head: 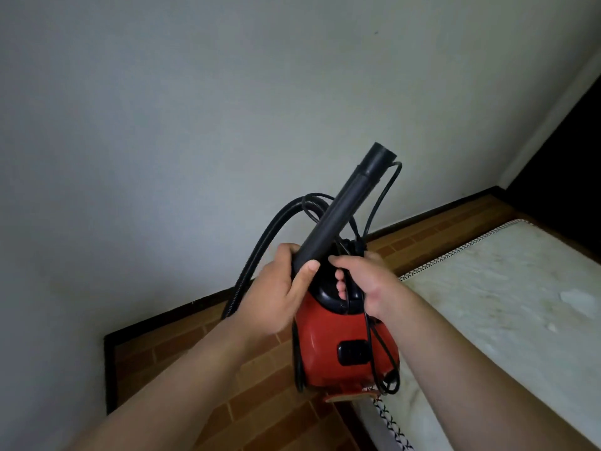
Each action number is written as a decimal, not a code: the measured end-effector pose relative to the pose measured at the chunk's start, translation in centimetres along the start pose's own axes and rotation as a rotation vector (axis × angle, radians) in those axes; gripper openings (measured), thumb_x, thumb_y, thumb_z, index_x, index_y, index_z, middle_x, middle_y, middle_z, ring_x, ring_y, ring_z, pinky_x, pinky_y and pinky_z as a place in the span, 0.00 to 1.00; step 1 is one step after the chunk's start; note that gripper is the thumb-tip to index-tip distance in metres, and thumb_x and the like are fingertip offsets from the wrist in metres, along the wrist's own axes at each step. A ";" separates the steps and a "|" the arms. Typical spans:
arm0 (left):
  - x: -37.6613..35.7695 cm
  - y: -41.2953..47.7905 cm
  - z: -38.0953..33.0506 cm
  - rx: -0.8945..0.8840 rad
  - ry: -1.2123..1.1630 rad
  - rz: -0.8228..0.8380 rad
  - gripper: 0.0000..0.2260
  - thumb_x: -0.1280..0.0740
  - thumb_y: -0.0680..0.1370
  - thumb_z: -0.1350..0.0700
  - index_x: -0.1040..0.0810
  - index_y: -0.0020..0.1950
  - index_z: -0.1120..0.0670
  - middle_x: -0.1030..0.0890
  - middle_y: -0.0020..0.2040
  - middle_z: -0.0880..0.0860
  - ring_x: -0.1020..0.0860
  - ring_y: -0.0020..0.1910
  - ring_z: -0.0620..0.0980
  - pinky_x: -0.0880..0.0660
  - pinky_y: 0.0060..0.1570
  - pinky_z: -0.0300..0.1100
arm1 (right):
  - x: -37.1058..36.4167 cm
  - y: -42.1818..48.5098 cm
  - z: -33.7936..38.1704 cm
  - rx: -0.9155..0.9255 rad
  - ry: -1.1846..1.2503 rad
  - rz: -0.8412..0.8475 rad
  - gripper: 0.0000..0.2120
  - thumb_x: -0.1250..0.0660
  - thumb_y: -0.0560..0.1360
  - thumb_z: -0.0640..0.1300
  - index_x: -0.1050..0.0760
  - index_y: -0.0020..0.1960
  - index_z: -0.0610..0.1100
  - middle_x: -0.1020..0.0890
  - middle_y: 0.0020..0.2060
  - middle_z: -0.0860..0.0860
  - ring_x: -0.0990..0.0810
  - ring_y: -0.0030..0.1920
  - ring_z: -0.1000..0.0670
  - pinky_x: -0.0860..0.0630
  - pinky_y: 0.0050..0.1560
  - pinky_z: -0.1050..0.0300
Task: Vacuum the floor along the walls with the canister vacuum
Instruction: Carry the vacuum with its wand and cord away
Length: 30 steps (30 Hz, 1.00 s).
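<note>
The brick-patterned brown floor (439, 236) runs from the 8 o'clock corner up toward 2 o'clock, edged by a dark skirting (162, 313) where it meets the pale wall (162, 125). A white mattress (507, 307) lies on it, filling the area from 3 to 5 o'clock, its edge trimmed with a black-and-white patterned band and its top stained in places.

There is one red plastic canister vacuum (328, 346). It has one straight black plastic tube (344, 206), one bendy black ribbed hose (260, 247) and one thin black power cord (381, 195). Two bare hands show: one left hand (279, 288) and one right hand (367, 281). There is one white padded mattress (504, 304) and one pale grey wall (195, 109).
</note>
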<state>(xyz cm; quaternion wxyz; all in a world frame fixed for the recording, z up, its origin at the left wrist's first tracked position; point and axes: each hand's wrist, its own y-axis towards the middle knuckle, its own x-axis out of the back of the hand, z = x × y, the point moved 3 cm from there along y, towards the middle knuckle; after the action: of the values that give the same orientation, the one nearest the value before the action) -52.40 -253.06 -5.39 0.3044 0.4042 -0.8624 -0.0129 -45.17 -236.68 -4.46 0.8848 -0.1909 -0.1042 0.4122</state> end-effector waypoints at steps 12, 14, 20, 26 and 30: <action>3.5 8.2 4.5 -0.078 -0.024 0.106 0.23 0.48 0.80 0.32 0.31 0.67 0.45 0.20 0.36 0.46 0.21 0.34 0.41 0.28 0.32 0.41 | -4.5 4.0 2.2 0.010 0.152 -0.160 0.03 0.29 0.78 0.40 0.23 0.49 0.41 0.26 0.26 0.49 0.29 0.23 0.51 0.31 0.25 0.58; 2.8 9.8 4.8 -0.070 -0.027 0.092 0.24 0.48 0.80 0.32 0.29 0.66 0.46 0.21 0.35 0.47 0.21 0.33 0.42 0.30 0.32 0.41 | -4.3 5.1 2.2 0.015 0.151 -0.185 0.04 0.28 0.78 0.40 0.23 0.49 0.41 0.27 0.26 0.49 0.30 0.23 0.51 0.32 0.25 0.59; 0.3 14.6 5.7 0.040 -0.156 0.101 0.23 0.44 0.79 0.31 0.26 0.56 0.47 0.19 0.36 0.51 0.20 0.33 0.49 0.21 0.34 0.56 | -2.2 9.6 1.5 0.044 0.169 -0.243 0.06 0.27 0.77 0.41 0.24 0.49 0.41 0.26 0.27 0.47 0.30 0.23 0.49 0.33 0.25 0.57; -1.2 19.2 4.0 0.046 -0.209 0.184 0.10 0.42 0.82 0.43 0.26 0.49 0.47 0.20 0.38 0.59 0.21 0.35 0.58 0.23 0.38 0.61 | 0.6 14.1 3.2 0.023 0.301 -0.317 0.06 0.27 0.77 0.40 0.23 0.52 0.41 0.26 0.26 0.48 0.30 0.22 0.50 0.33 0.24 0.58; -2.4 22.5 3.4 -0.010 -0.196 0.249 0.07 0.42 0.85 0.47 0.26 0.53 0.46 0.18 0.39 0.57 0.19 0.37 0.55 0.21 0.38 0.53 | 1.8 16.2 4.4 0.037 0.349 -0.354 0.06 0.28 0.77 0.39 0.22 0.53 0.41 0.26 0.26 0.48 0.30 0.22 0.50 0.33 0.24 0.58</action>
<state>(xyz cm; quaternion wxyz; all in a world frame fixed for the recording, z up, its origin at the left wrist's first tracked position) -68.61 -236.96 -3.39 0.2202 0.2895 -0.9313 -0.0187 -56.68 -224.62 -7.26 0.9511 -0.2218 0.0258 0.2136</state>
